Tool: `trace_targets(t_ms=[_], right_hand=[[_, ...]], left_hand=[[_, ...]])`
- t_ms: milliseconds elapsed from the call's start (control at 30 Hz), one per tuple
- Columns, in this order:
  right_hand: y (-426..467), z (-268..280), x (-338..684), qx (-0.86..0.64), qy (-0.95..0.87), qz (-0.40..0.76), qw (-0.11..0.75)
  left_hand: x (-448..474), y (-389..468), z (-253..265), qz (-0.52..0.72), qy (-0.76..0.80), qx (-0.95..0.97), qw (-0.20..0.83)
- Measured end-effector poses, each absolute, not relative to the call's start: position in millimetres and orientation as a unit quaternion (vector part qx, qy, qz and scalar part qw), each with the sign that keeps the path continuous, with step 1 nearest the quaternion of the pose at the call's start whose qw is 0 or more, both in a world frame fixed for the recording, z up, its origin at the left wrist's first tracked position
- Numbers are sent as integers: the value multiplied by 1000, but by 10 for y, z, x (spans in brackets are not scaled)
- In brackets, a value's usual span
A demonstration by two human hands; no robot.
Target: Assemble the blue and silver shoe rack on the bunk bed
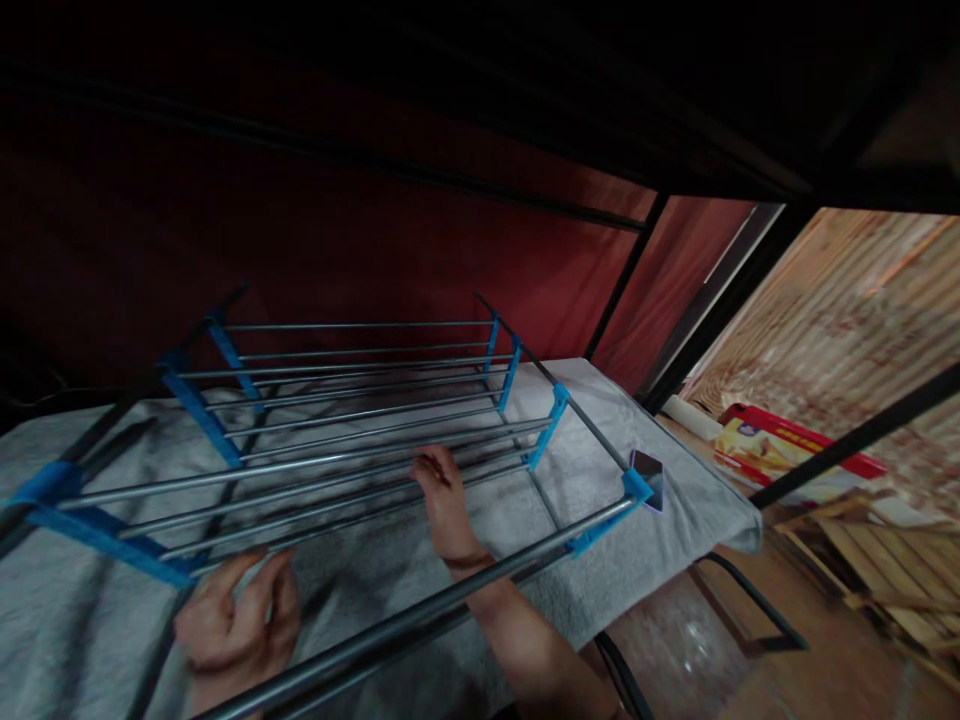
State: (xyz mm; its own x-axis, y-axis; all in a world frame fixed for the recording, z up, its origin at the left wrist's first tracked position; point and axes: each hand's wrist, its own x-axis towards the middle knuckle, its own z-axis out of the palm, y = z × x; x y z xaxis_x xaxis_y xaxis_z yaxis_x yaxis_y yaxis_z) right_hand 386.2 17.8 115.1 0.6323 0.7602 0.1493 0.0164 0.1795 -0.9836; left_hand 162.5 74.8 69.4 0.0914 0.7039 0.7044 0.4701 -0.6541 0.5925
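At the far left, a blue plastic connector (49, 490) joins the tubes of a metal-tube rack (300, 463), which lies across a gray cloth (697, 510) in front of a dark red backing (375, 260). The person's left hand (240, 610) is beside the left end of the nearest rod of the rack's near tier, fingers bent; whether they close on the rod cannot be told. Farther right, the right hand (442, 490) reaches in over the thick front tube, its fingers curled at the middle rods, the grip too unclear to judge. Past the rack's right-hand blue connectors lies a smartphone (649, 472), then a red-and-yellow box (795, 450) and slatted wood (900, 565) below a corrugated wall (862, 310).
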Motion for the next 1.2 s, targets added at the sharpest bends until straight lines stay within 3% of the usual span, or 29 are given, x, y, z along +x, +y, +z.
trace_targets(t_ms=[133, 233, 400, 600, 1200], right_hand=[[128, 1233, 4078, -448, -183, 379, 789], [91, 1296, 4297, -425, -139, 379, 810], [65, 1364, 4554, -398, -146, 390, 817], [96, 1375, 4607, -382, -143, 392, 824], [86, 1498, 4682, -364, -172, 381, 832]], left_hand=[[1946, 791, 873, 523, 245, 807, -123], [2242, 828, 1166, 491, 208, 820, -207], [2701, 986, 1526, 402, 191, 872, -202], [2882, 1161, 1548, 279, 176, 917, -223], [2881, 1149, 1683, 280, 206, 916, -200]])
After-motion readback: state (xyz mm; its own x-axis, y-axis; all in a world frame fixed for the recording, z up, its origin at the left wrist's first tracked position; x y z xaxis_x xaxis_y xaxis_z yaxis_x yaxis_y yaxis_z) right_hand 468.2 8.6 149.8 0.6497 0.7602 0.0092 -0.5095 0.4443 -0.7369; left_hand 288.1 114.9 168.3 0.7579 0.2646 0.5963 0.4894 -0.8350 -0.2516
